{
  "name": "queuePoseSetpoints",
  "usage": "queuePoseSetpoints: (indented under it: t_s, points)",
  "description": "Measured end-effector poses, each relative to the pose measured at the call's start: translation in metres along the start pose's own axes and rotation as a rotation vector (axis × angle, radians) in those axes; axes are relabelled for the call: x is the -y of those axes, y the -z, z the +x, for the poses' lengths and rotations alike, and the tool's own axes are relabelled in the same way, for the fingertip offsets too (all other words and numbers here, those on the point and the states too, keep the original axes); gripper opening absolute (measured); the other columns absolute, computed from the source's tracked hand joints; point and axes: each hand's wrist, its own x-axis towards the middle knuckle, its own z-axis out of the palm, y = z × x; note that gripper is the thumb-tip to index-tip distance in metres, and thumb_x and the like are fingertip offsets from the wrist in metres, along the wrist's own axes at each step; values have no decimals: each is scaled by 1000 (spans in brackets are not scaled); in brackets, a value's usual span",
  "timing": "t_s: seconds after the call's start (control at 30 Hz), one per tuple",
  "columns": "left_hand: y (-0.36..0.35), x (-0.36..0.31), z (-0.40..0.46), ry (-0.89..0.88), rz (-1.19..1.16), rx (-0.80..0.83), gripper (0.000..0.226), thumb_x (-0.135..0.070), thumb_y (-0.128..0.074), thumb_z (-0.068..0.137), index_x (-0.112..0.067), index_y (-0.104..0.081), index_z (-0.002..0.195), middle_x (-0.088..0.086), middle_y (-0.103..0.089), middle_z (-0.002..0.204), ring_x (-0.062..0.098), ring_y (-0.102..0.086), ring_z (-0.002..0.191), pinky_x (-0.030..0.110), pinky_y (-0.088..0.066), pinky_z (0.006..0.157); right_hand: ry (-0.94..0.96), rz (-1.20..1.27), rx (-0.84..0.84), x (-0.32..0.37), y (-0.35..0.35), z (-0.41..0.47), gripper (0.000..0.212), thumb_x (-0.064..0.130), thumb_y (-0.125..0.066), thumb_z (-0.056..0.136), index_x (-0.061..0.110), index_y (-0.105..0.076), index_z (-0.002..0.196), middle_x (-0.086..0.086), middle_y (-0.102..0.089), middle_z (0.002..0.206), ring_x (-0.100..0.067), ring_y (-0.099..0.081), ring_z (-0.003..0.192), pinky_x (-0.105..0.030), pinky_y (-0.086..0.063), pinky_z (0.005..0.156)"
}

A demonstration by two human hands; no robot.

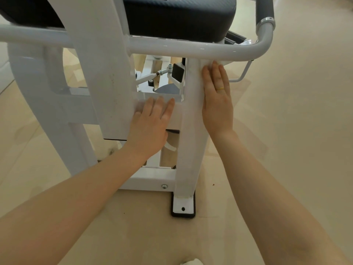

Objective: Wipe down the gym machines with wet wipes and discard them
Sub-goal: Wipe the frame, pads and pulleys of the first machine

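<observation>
While both palms lie flat on the white frame of the gym machine (pixel 107 77), the step in hand looks like the wiping itself, low on the frame beneath the dark padded seat (pixel 179 18).

Largest first: the wide front upright at the frame's middle carries a faint translucent wet wipe (pixel 138 107) along its right edge, and the left hand (pixel 150 127) presses on it with straight fingers, nothing clenched. The narrower post (pixel 191 131) at the frame's right side runs down to a bolted foot plate (pixel 183 206) at the frame's lower right corner. The right hand (pixel 217 100), wearing a gold ring (pixel 220 89), lies flat against that post just under the curved tube rail (pixel 191 48); a white fold at its fingertips may be a second wipe, though white on white I cannot tell for sure. Neither hand grasps anything; both are spread and pressing.

My guess is that the next move calls for sliding each palm down its member toward the floor (pixel 286 131), keeping the wipe flat so it does not bunch or slip off.

In the way: the gap between the two uprights holds a linkage rod (pixel 152 74) and a black block (pixel 177 72), which fingers could snag. A padded handle (pixel 264 8) rises at the frame's upper right corner. A small white scrap (pixel 191 262) lies on the floor at the bottom edge of view.
</observation>
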Motion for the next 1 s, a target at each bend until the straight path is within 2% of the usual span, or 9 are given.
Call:
queuePoseSetpoints:
  t_s: [0.1,0.23,0.43,0.57,0.67,0.73,0.83,0.93,1.0]
  points:
    - [0,-7,-5,54,-35,68,87,-21,-77,55,-8,-46,136,20,-51,131,38,-52,117,39,-53,71,50,-43,-40,-4,-8,-19,53,1,-49,87,-5,-37,138,-25,-37,144,-37,-27,136,-38,-20,112]
    - [-5,-12,-17,72,-152,127,88,-9,-65,72,-9,-20,148,23,-15,153,41,-19,140,49,-37,101,218,-90,44,-13,-26,-94,55,-9,-47,86,-3,-33,139,-21,-32,147,-35,-27,137,-42,-34,109]
    - [-11,6,-30,-54,-242,-67,62,1,-56,74,8,-41,133,22,-40,142,35,-42,129,41,-46,95,294,-112,150,-6,-39,-98,61,-5,-38,86,5,-21,144,-10,-19,151,-29,-17,140,-38,-18,117]
    - [-9,25,-51,-142,-155,-157,61,-6,-41,78,4,-30,137,20,-37,144,29,-27,134,38,-26,111,293,-102,132,20,-47,-76,59,2,-34,87,5,-21,145,-10,-24,152,-24,-4,144,-33,-2,117]
    - [-5,43,-63,-94,-139,-231,62,-1,-41,77,3,-30,138,22,-34,145,31,-25,136,40,-20,114,361,-176,157,40,-64,-77,75,2,-44,86,10,-5,150,-5,-7,156,-17,16,143,-32,8,117]
    - [-3,56,-69,-50,-137,-264,61,-2,-39,77,2,-31,137,22,-32,146,32,-26,136,40,-21,113,444,-208,164,54,-74,-75,68,3,-37,86,10,-10,149,-4,-16,156,-19,3,145,-30,10,117]
    - [-7,74,-79,10,-109,-264,65,-3,-41,74,0,-31,139,20,-27,147,32,-25,136,39,-19,113,524,-199,159,59,-74,-65,59,0,-40,84,6,-26,141,-6,-40,146,-21,-33,136,-30,3,118]
    - [-11,86,-85,28,-107,-222,69,-3,-39,73,-4,-28,142,18,-21,150,32,-22,139,40,-20,113,579,-156,136,45,-57,-58,58,-7,-40,82,3,-32,138,-7,-43,143,-19,-27,138,-29,-11,117]
    - [-12,89,-85,9,-136,-208,68,-5,-35,75,-4,-27,142,17,-18,150,33,-21,139,40,-23,112,566,-112,129,45,-43,-56,50,-4,-30,82,1,-46,130,-11,-52,136,-20,-38,133,-32,-39,104]
